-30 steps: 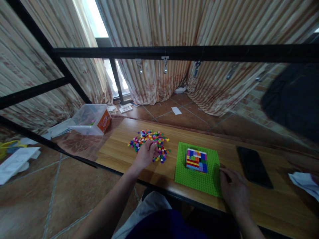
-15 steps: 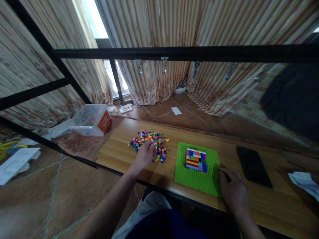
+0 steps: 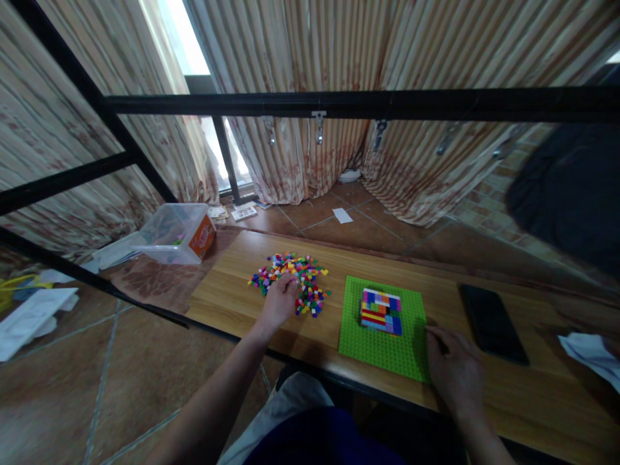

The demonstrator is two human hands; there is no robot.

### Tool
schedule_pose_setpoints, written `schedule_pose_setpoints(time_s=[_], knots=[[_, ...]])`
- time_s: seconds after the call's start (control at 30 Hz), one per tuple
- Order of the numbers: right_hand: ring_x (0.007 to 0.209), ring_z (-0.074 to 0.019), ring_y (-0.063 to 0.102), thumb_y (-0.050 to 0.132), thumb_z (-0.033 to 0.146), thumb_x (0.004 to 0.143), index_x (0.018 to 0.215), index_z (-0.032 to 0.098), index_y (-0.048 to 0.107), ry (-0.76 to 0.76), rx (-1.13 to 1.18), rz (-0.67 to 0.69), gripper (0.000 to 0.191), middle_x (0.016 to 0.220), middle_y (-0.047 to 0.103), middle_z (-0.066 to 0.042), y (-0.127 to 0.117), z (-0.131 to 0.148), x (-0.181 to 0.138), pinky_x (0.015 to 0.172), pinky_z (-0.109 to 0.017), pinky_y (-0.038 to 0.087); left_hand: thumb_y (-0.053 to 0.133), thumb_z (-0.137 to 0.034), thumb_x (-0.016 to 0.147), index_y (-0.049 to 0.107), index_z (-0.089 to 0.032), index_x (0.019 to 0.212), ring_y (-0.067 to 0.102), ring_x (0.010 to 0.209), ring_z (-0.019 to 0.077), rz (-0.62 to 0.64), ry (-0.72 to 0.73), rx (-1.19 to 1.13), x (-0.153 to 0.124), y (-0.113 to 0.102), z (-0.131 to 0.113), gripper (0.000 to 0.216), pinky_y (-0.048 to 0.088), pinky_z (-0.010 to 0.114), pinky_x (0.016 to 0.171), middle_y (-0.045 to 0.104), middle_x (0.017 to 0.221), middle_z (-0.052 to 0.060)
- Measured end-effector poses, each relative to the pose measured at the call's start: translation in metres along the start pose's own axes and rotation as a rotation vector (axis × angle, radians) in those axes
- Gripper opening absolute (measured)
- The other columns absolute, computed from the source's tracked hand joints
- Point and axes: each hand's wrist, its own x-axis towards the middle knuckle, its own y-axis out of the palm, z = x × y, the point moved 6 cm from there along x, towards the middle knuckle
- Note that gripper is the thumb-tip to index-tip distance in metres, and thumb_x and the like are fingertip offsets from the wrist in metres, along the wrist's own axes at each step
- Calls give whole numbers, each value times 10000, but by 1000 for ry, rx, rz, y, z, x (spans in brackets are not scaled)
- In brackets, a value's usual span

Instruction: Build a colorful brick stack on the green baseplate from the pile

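Note:
My left hand (image 3: 281,301) is over the near side of a pile of small multicoloured toy bricks (image 3: 310,274), fingers curled together. Any brick between its fingertips is too small to make out. To the right lies a green studded baseplate (image 3: 358,352), carrying a low rectangular build of coloured bricks (image 3: 382,312) with a gap near its middle. At the baseplate's right edge, my right hand (image 3: 455,367) rests with bent fingers, its fingertips closed against that edge.
A black phone (image 3: 493,323) lies on the wooden table (image 3: 227,284) beyond my right hand, with crumpled white paper (image 3: 591,355) farther right. A clear plastic box (image 3: 169,236) stands on the floor at left. A black metal rail (image 3: 339,105) crosses above the table.
My left hand has shifted very slightly left, its fingertips moving a little within the pile. My right hand, the baseplate and the brick build look the same.

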Motion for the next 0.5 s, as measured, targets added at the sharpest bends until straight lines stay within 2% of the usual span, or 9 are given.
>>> schedule_pose_setpoints(time_s=[0.13, 0.37, 0.5], knots=[[885, -268, 625, 415, 439, 896, 883, 163, 701, 9, -4, 3, 397, 927, 694, -128, -1, 0, 0, 832, -419, 488, 463, -305, 838, 495, -194, 656, 395, 499, 106, 13, 3, 42, 0, 3, 3, 215, 305, 222, 500, 433, 530, -57], [881, -267, 630, 433, 426, 886, 885, 167, 698, 28, 6, 2, 371, 929, 697, -119, -3, 3, 1, 831, -414, 494, 438, -275, 861, 514, -180, 609, 446, 572, 122, 122, 66, 335, -1, 7, -11, 280, 301, 237, 556, 467, 550, -34], [886, -266, 632, 436, 420, 882, 882, 164, 702, 27, 16, -8, 369, 926, 697, -123, -3, 2, 1, 832, -415, 496, 433, -236, 862, 637, -170, 731, 477, 581, 133, 154, 46, 425, -2, 6, -16, 252, 312, 235, 559, 521, 567, -25]])
